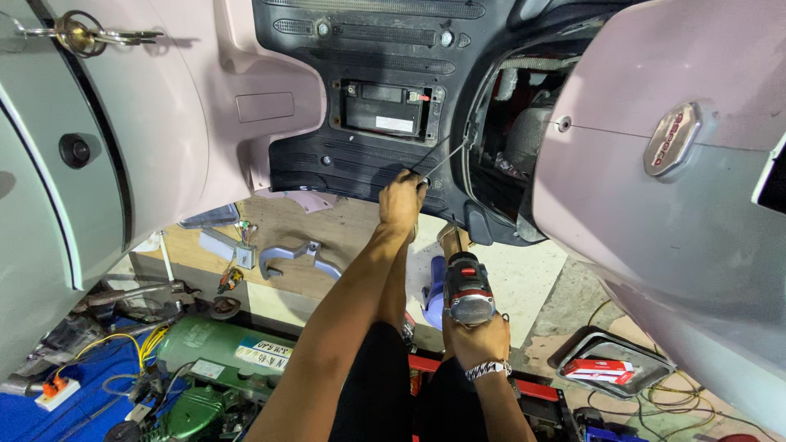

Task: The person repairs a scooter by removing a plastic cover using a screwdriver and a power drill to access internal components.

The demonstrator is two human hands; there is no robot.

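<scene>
Head view, looking down past the person's dark-clad knees at a pale pink scooter [671, 213] with its black floor panel [368, 155] exposed. Left hand [402, 199] is stretched forward, fingers clenched around the handle of a thin metal tool [440, 155] whose shaft angles up toward the edge of the panel, just below an open recess holding a black battery [383, 109]. Right hand [479, 336], wearing a beaded bracelet, is wrapped around the grip of a red and black cordless drill [467, 286], held low near the knees, well apart from the panel. Its bit seems to point forward, though it is hidden. Keys [86, 34] hang at upper left.
</scene>
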